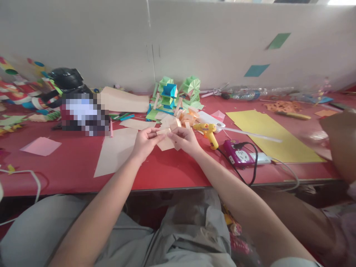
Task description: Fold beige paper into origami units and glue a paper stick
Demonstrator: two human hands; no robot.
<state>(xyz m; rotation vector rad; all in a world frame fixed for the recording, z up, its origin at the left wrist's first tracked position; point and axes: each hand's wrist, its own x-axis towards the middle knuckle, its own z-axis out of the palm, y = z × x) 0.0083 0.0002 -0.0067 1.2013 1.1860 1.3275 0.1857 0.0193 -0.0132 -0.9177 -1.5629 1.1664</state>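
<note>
Between my two hands is a small piece of cream paper (164,132), pinched from both sides. My left hand (147,141) grips its left end between thumb and fingers. On the other side my right hand (185,139) holds it near its right end; the fingertips partly hide it. More cream paper (167,144) shows just below. Folded peach paper pieces (190,116) lie right behind my hands. A yellow hot glue gun (207,132) with a clear glue stick rests close to my right hand.
Green and blue folded paper models (169,92) stand at the back. A purple power strip (238,154) with cables and a yellow sheet (267,137) are on the right. Cream sheets (116,148) and pink paper (41,146) lie left. Another person's arm (340,144) is at the right edge.
</note>
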